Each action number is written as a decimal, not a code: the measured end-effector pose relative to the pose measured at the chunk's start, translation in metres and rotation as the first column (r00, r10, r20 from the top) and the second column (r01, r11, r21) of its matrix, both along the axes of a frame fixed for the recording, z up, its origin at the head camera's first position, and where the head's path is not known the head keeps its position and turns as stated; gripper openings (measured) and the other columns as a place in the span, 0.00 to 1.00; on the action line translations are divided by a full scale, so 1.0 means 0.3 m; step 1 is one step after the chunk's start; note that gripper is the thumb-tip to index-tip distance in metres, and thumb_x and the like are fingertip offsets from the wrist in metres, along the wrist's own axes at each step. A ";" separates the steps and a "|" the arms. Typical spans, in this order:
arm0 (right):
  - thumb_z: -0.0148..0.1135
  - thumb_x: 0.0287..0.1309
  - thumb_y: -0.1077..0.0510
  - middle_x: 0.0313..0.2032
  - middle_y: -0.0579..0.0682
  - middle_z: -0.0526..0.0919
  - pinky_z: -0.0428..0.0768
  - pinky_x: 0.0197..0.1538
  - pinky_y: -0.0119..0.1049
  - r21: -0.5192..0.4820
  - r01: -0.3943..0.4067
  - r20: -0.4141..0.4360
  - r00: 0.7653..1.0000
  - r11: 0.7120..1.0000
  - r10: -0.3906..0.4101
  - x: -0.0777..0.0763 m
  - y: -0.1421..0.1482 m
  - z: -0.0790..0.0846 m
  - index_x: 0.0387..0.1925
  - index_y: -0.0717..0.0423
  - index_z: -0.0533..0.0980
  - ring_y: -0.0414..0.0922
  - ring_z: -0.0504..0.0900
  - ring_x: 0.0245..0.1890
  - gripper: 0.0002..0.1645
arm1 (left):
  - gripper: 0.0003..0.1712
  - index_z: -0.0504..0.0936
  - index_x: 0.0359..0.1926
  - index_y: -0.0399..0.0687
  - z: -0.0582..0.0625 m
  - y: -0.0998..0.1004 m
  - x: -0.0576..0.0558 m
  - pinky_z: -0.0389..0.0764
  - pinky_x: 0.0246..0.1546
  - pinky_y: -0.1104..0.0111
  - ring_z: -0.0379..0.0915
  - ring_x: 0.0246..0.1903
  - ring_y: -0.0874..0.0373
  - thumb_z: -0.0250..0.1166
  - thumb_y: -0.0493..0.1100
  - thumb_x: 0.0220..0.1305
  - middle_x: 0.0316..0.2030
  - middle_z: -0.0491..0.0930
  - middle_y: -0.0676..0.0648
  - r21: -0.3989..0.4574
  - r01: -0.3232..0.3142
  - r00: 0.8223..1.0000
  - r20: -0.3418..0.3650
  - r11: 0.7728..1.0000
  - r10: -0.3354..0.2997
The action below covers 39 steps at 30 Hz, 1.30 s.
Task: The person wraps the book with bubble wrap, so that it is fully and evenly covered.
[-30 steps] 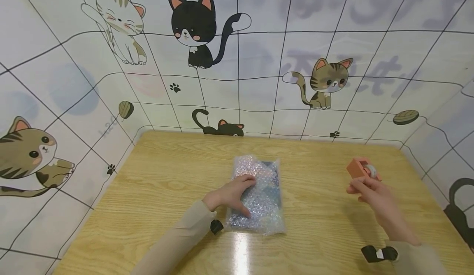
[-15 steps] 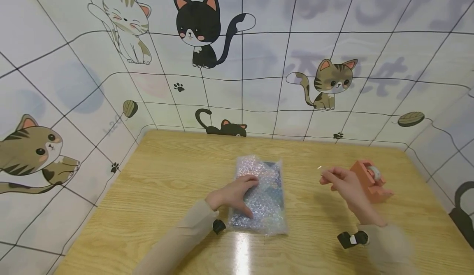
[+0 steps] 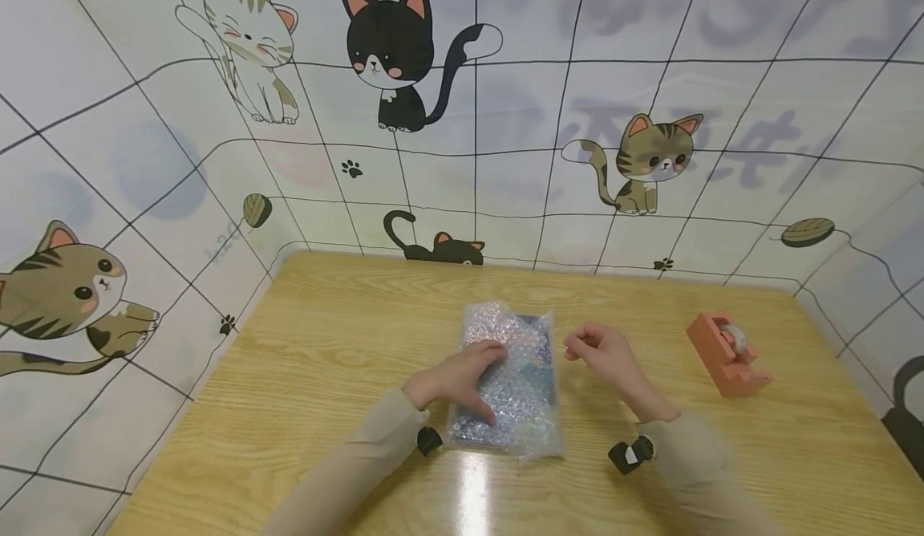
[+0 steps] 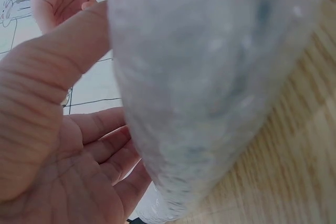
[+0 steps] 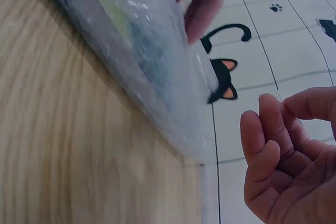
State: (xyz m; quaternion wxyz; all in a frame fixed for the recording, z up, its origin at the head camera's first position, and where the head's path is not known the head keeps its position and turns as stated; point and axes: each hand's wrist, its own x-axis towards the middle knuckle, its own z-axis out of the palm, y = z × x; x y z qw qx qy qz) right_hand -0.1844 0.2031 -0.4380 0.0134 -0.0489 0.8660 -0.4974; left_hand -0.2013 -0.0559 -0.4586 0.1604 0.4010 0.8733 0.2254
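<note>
A flat package in bubble wrap [image 3: 525, 395] lies on the wooden table, with a dark blue item showing through the plastic. My left hand [image 3: 456, 379] rests on its left part, thumb and fingers spread over the wrap; the left wrist view has the bubble wrap [image 4: 205, 77] close up beside the thumb. Just right of the package, my right hand [image 3: 608, 357] is raised, thumb and index finger pinched on a small piece of clear tape. In the right wrist view that tape is barely visible at the fingertips, and the other fingers [image 5: 261, 174] are curled.
A coral-pink tape dispenser [image 3: 722, 363] with a roll of tape [image 3: 734, 339] stands at the right of the table [image 3: 346, 319]. A cloth backdrop [image 3: 520, 119] printed with cats and grid lines encloses the table's back and sides.
My right hand has moved left from the tape dispenser to beside the package, carrying a small piece of tape. The left hand stays on the wrap. The head view has shifted slightly.
</note>
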 end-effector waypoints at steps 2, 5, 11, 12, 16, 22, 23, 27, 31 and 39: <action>0.57 0.61 0.64 0.23 0.53 0.82 0.73 0.27 0.29 0.011 -0.024 -0.014 1.000 1.000 0.024 -0.008 -0.027 -0.015 0.30 0.69 0.76 0.46 0.81 0.28 0.09 | 0.61 0.57 0.67 0.33 0.000 0.000 0.000 0.51 0.68 0.61 0.50 0.67 0.47 0.80 0.49 0.36 0.67 0.56 0.38 0.014 -0.003 1.000 0.006 1.000 0.003; 0.58 0.58 0.66 0.22 0.53 0.81 0.76 0.26 0.28 0.014 -0.064 -0.055 0.996 0.998 0.064 -0.016 -0.064 -0.036 0.26 0.67 0.76 0.46 0.80 0.25 0.07 | 0.64 0.52 0.68 0.33 0.001 0.000 0.000 0.50 0.68 0.60 0.50 0.67 0.46 0.80 0.49 0.35 0.67 0.55 0.37 0.030 -0.008 1.000 0.022 1.000 0.008; 0.60 0.49 0.68 0.17 0.45 0.75 0.69 0.22 0.27 0.140 -0.105 -0.175 0.976 0.985 0.129 -0.024 -0.124 -0.076 0.19 0.59 0.74 0.36 0.69 0.18 0.08 | 0.67 0.47 0.70 0.35 0.004 0.000 -0.001 0.52 0.68 0.61 0.49 0.68 0.47 0.80 0.49 0.36 0.68 0.55 0.39 0.037 -0.013 1.000 0.028 0.999 0.012; 0.61 0.47 0.68 0.17 0.44 0.74 0.68 0.21 0.27 0.166 -0.104 -0.181 0.974 0.981 0.134 -0.026 -0.132 -0.084 0.18 0.58 0.73 0.35 0.67 0.18 0.08 | 0.67 0.47 0.70 0.35 0.005 0.000 -0.001 0.52 0.68 0.61 0.50 0.67 0.47 0.80 0.49 0.36 0.68 0.56 0.39 0.040 -0.013 1.000 0.026 0.999 0.012; 0.63 0.44 0.67 0.15 0.42 0.72 0.68 0.22 0.27 0.246 -0.112 -0.204 0.965 0.963 0.165 -0.029 -0.156 -0.100 0.16 0.55 0.71 0.35 0.67 0.18 0.11 | 0.67 0.46 0.71 0.35 0.007 -0.001 0.000 0.53 0.68 0.60 0.51 0.67 0.47 0.80 0.49 0.36 0.67 0.57 0.38 0.061 -0.001 1.000 0.025 0.998 -0.001; 0.63 0.42 0.66 0.15 0.41 0.71 0.69 0.21 0.28 0.385 -0.113 -0.260 0.939 0.916 0.225 -0.019 -0.180 -0.097 0.15 0.52 0.69 0.36 0.67 0.17 0.12 | 0.65 0.49 0.71 0.38 0.003 -0.003 -0.003 0.55 0.67 0.60 0.52 0.66 0.47 0.80 0.48 0.37 0.67 0.57 0.39 0.078 0.017 1.000 0.016 0.997 -0.019; 0.63 0.42 0.66 0.15 0.41 0.71 0.69 0.21 0.28 0.403 -0.116 -0.268 0.933 0.908 0.238 -0.017 -0.184 -0.096 0.15 0.52 0.69 0.36 0.66 0.17 0.12 | 0.64 0.50 0.70 0.38 0.002 -0.003 -0.004 0.56 0.67 0.60 0.52 0.66 0.48 0.80 0.48 0.37 0.67 0.57 0.40 0.079 0.018 1.000 0.015 0.997 -0.019; 0.64 0.41 0.66 0.14 0.40 0.71 0.68 0.20 0.27 0.456 -0.127 -0.304 0.908 0.881 0.288 -0.012 -0.193 -0.099 0.15 0.52 0.68 0.35 0.66 0.15 0.13 | 0.61 0.54 0.69 0.38 0.000 -0.004 -0.008 0.56 0.67 0.61 0.53 0.66 0.48 0.80 0.48 0.37 0.67 0.58 0.41 0.085 0.026 1.000 0.005 0.996 -0.026; 0.64 0.41 0.67 0.14 0.40 0.71 0.67 0.19 0.26 0.484 -0.146 -0.326 0.885 0.863 0.333 -0.009 -0.196 -0.105 0.15 0.52 0.69 0.34 0.66 0.15 0.13 | 0.57 0.59 0.66 0.38 0.000 -0.006 -0.007 0.56 0.67 0.60 0.54 0.66 0.47 0.80 0.48 0.37 0.66 0.59 0.39 0.094 0.038 0.999 0.001 0.995 -0.038; 0.64 0.42 0.67 0.14 0.40 0.70 0.65 0.19 0.26 0.527 -0.171 -0.320 0.867 0.832 0.381 -0.010 -0.198 -0.113 0.16 0.52 0.69 0.34 0.65 0.16 0.12 | 0.51 0.66 0.64 0.38 0.001 -0.014 -0.001 0.57 0.66 0.57 0.53 0.66 0.44 0.79 0.49 0.39 0.66 0.59 0.37 0.049 0.048 0.999 -0.023 0.998 -0.047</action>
